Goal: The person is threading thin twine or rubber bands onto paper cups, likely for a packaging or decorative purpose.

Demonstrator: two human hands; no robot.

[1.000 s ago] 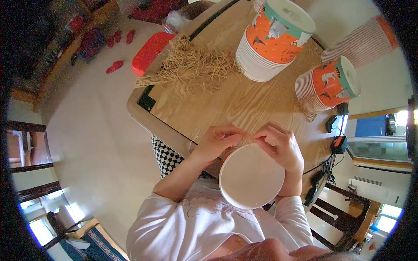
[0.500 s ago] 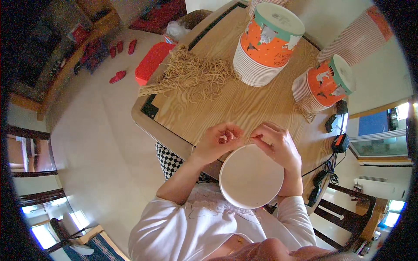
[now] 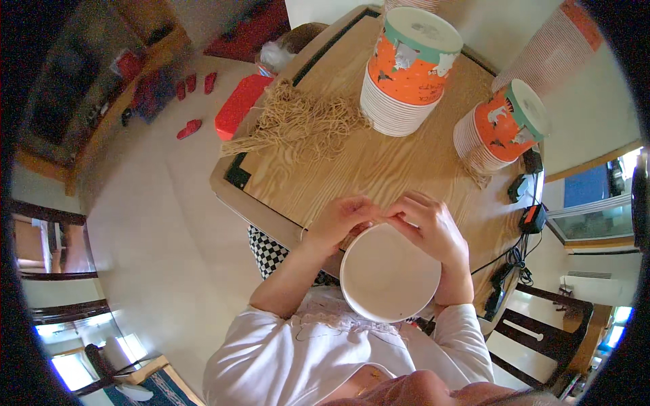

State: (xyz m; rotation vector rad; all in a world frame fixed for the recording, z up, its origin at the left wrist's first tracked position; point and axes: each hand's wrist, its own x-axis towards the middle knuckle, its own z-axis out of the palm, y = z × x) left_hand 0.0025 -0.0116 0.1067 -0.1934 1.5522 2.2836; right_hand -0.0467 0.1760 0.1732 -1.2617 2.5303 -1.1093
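A round paper bucket (image 3: 389, 274) is tilted against my front, its white inside facing up. My left hand (image 3: 342, 220) and my right hand (image 3: 430, 227) meet at its far rim, fingers pinched together. What lies between the fingertips is too small to make out. Past my hands, a loose heap of tan twine (image 3: 298, 122) spreads over the wooden table (image 3: 325, 183). A tall stack of orange buckets with green bottoms (image 3: 409, 74), turned upside down, stands beside the heap. A shorter stack of orange buckets (image 3: 497, 128) is at the right, with some twine at its base.
Black adapters and cables (image 3: 518, 254) run along the table's right edge. A red stool (image 3: 240, 105) stands off the far left edge. At the lower right is a dark wooden chair (image 3: 542, 331). Red slippers (image 3: 189, 128) lie on the floor.
My left hand's fingers have closed in and turned toward the right hand's fingertips. The bucket stays in nearly the same place. The whole view has shifted slightly.
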